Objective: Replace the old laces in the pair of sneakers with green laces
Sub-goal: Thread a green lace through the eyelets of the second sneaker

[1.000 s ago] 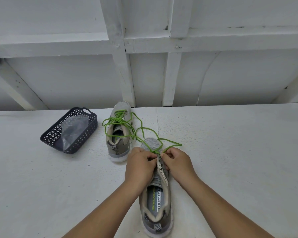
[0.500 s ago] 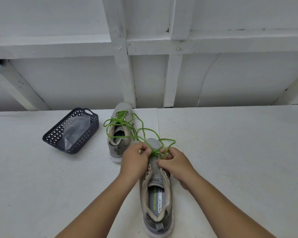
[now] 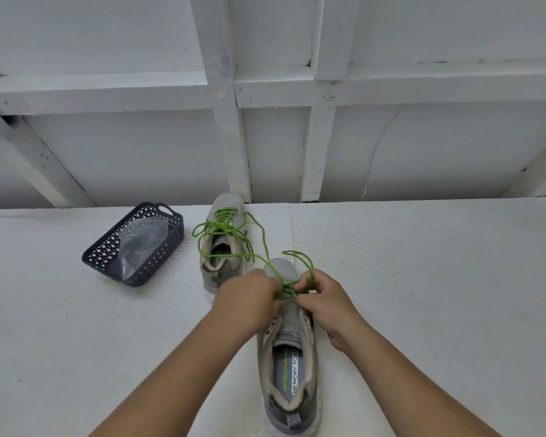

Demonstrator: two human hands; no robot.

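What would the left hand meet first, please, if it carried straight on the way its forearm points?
Probably the right hand, just beyond the green lace that the left hand pinches over the near sneaker; depth is unclear.

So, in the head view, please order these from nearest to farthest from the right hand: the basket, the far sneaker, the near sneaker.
From the right hand:
1. Near sneaker, directly under the hand, at centre.
2. Far sneaker, behind and to the left, already laced green.
3. Basket, farthest left on the table, holding a clear plastic bag.

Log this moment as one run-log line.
step: lacing near sneaker | both hands pinch green lace | far sneaker laced
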